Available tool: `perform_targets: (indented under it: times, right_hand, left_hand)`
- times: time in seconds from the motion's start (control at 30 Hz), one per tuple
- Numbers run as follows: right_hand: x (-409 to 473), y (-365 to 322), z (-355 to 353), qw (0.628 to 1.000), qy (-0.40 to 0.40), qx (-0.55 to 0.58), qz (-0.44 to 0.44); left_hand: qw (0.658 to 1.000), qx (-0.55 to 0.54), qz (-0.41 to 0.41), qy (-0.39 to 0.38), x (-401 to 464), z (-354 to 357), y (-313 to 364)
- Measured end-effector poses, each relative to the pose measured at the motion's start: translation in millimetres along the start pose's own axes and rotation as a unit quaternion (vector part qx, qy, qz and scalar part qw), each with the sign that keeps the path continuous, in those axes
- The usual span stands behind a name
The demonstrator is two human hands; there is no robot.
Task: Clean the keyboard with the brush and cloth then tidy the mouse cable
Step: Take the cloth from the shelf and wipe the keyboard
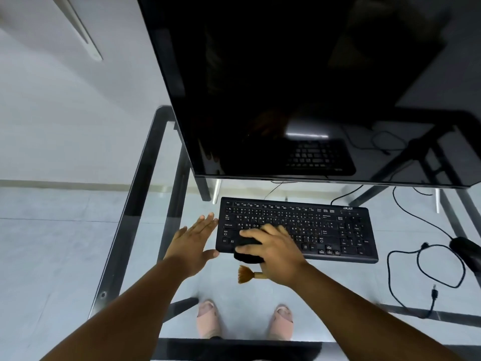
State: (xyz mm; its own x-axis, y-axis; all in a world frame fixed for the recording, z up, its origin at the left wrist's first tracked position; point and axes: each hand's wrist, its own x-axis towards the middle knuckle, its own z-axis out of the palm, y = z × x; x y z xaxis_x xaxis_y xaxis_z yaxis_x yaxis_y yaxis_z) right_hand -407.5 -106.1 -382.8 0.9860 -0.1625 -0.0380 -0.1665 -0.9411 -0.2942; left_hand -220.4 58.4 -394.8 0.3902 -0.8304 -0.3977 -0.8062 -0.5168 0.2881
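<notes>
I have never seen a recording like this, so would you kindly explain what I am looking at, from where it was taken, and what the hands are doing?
There is no machine here: a person wears a camera on the head, looking down at their own two bare hands over a glass desk. The left hand lies open, fingers straight, at the left end of the black keyboard. The right hand presses a dark cloth onto the keys, its grip curled round it. A small brush lies just in front of the keyboard. To the right are the mouse and its loose cable. A dark monitor stands behind.
</notes>
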Motion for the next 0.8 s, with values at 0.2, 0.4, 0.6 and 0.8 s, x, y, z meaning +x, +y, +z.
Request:
perform_targets:
  times: [0.2,0.4,0.6,0.8]
  right_hand:
    - [14.3,6.7,4.0,0.988,0.058,0.108,0.098]
    - [78.9,1.9,-6.0,0.968,0.088,0.094,0.216]
    - [95.9,-1.5,-3.8,0.976,0.081,0.066,0.192]
    - [43.5,18.9,-4.0,0.975,0.11,0.084,0.175]
  left_hand:
    - [1.0,0.007,-0.002,0.013,-0.9,8.8,-4.1]
    - [1.0,0.019,-0.001,0.003,0.3,12.9,-5.0]
    - [1.0,0.01,0.008,0.008,-0.9,7.4,-8.6]
    - [1.0,-0.012,-0.017,0.011,-2.2,-0.4,-1.9]
